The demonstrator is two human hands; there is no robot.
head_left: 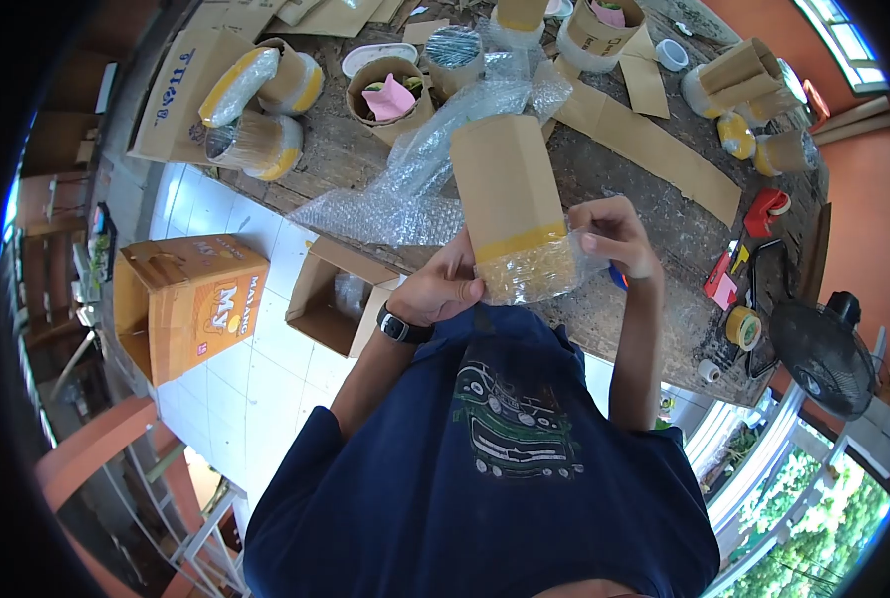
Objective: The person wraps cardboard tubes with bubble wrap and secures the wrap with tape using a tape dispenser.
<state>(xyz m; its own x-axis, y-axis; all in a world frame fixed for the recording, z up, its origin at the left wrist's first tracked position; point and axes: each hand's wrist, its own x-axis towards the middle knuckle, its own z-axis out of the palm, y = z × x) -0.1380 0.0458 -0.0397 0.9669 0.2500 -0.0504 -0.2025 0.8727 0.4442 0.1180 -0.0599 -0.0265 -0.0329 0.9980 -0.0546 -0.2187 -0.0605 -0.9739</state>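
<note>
In front of my chest is an upright brown cardboard sleeve (510,179), with a band of yellow tape across it and bubble wrap (530,274) around its lower end. My left hand (443,282), with a watch on the wrist, grips the sleeve's lower left side. At the right side my right hand (614,237) pinches the loose edge of the bubble wrap between thumb and fingers. Behind the sleeve a long sheet of bubble wrap (390,214) lies across the wooden table (355,164). What the sleeve contains is hidden.
Several cardboard-wrapped cylinders, one (387,95) with pink paper inside, stand along the far side. A flat cardboard strip (654,149), red tape dispenser (766,211), tape roll (743,327) and fan (822,357) are on the right. Open boxes (227,299) stand on the floor, left.
</note>
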